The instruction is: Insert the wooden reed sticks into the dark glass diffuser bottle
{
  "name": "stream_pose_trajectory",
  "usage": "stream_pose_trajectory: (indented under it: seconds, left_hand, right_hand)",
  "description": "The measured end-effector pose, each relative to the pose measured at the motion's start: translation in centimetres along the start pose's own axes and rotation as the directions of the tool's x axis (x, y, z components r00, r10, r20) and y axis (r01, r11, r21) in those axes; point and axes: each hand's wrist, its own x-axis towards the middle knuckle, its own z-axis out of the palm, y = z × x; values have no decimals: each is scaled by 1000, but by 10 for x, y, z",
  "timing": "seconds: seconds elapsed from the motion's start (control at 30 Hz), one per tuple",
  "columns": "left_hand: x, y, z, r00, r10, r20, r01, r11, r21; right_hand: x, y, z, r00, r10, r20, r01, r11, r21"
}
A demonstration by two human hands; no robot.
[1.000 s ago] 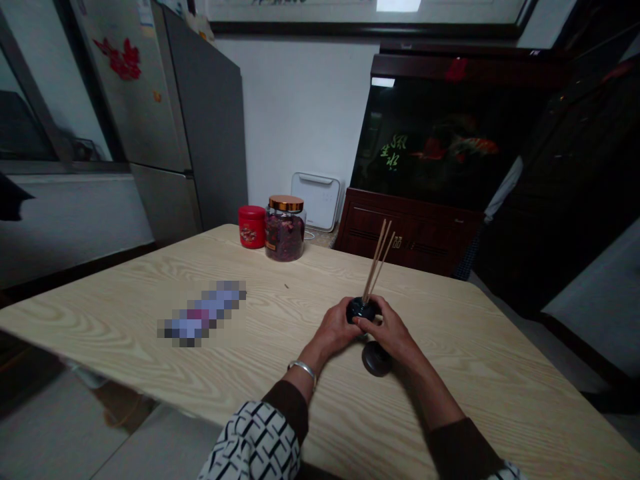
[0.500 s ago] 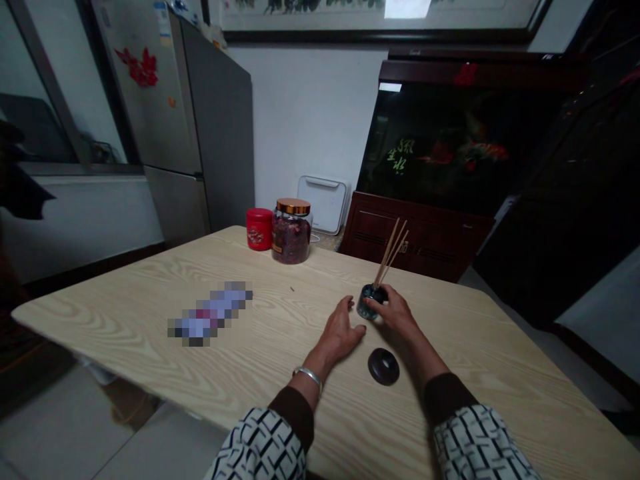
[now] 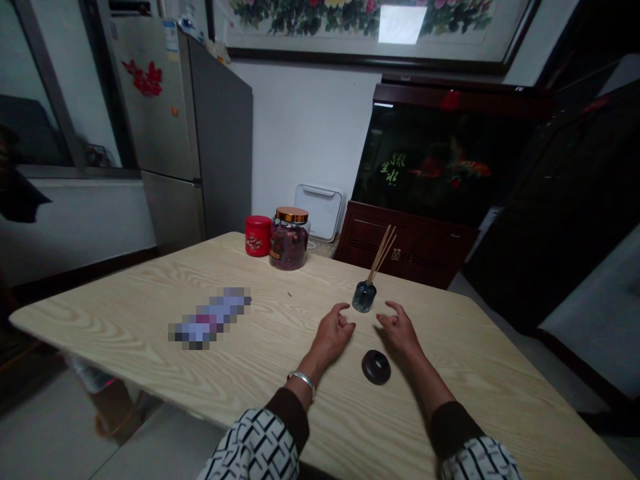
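A dark glass reed diffuser bottle point(image 3: 364, 298) stands upright on the table, with several thin reed sticks point(image 3: 382, 255) leaning to the right out of its neck. To its left is my left hand point(image 3: 335, 333), thumb and forefinger apart and holding nothing. My right hand point(image 3: 399, 328) is on the bottle's right side, its forefinger and thumb apart, not touching the glass. Between my forearms a round dark brown lid point(image 3: 376, 367) with a pale spot at its middle lies on the wood.
The pale wooden table point(image 3: 280, 347) bears a red canister point(image 3: 257, 236) and a copper-lidded jar point(image 3: 289, 241) at its far edge. A pixelated flat object point(image 3: 210, 319) lies on the left. Behind are a fridge point(image 3: 220, 133) and a dark fish tank point(image 3: 430, 160).
My right hand has let go of the diffuser bottle and drawn back to the right. The bottle stays standing with its sticks. The camera view has tilted up slightly.
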Motion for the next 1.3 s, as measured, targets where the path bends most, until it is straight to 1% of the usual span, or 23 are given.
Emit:
stream_pose_trajectory:
  seconds: [0.07,0.1,0.13,0.2,0.23,0.3,0.37,0.43,0.47,0.53,0.57,0.6,0.67,0.73,0.83,0.9,0.97,1.03,1.17,1.23,1.3]
  left_hand:
    - [-4,16,-6,998,-32,62,40,991,-130]
    - [-6,28,-10,993,-33,110,56,974,-218]
    - [-9,43,-15,988,-13,156,62,948,-312]
    - [-13,79,-24,975,67,211,49,864,-501]
    - [-16,100,-29,967,123,225,34,809,-587]
    - [-21,143,-38,941,234,246,12,702,-713]
    - [-27,183,-46,907,340,247,-19,620,-785]
    - [-33,215,-52,867,440,236,-51,547,-835]
    - [-35,227,-54,849,479,224,-66,516,-854]
    - [-38,244,-56,825,529,199,-89,470,-878]
    - [-39,248,-57,818,543,189,-96,454,-886]
    - [-40,249,-56,814,552,183,-99,441,-892]
    - [-41,241,-54,812,556,177,-91,421,-902]
    - [-42,222,-50,823,537,186,-63,412,-909]
    - [-43,190,-42,851,479,215,5,402,-916]
    - [-42,175,-39,865,454,215,27,386,-922]
    - [-39,169,-37,868,449,211,34,371,-928]
    - [-36,168,-36,868,452,208,36,359,-932]
    - [-29,164,-35,884,418,208,43,372,-927]
    - [-23,153,-35,905,371,208,50,393,-918]
    - [-13,135,-34,939,279,203,63,439,-896]
  right_hand:
    - [-23,-23,-16,993,118,32,-121,979,165]
    - [-33,-40,-25,988,142,59,-152,956,251]
    - [-40,-60,-34,987,128,101,-156,924,349]
    - [-51,-105,-51,985,12,175,-107,830,547]
    - [-54,-127,-60,979,-53,198,-81,785,614]
    - [-58,-170,-74,962,-176,209,-22,713,701]
    - [-62,-206,-84,941,-275,198,40,673,739]
    - [-66,-233,-92,920,-348,179,102,656,748]
    - [-68,-244,-94,911,-376,169,130,650,749]
    - [-71,-257,-97,896,-417,149,171,636,753]
    - [-73,-261,-97,890,-433,142,183,624,760]
    - [-75,-261,-96,885,-445,137,186,608,771]
    - [-79,-255,-92,881,-451,142,168,579,798]
    - [-83,-240,-86,888,-432,160,126,563,816]
    - [-87,-212,-76,905,-380,191,56,552,832]
    - [-87,-197,-71,912,-355,207,16,534,845]
    - [-85,-190,-70,914,-343,216,-8,518,855]
    - [-83,-189,-71,915,-337,220,-19,511,860]
    - [-76,-187,-74,924,-317,214,-10,540,842]
    - [-70,-178,-72,935,-292,204,-1,572,820]
    - [-57,-159,-68,950,-233,207,-16,627,779]
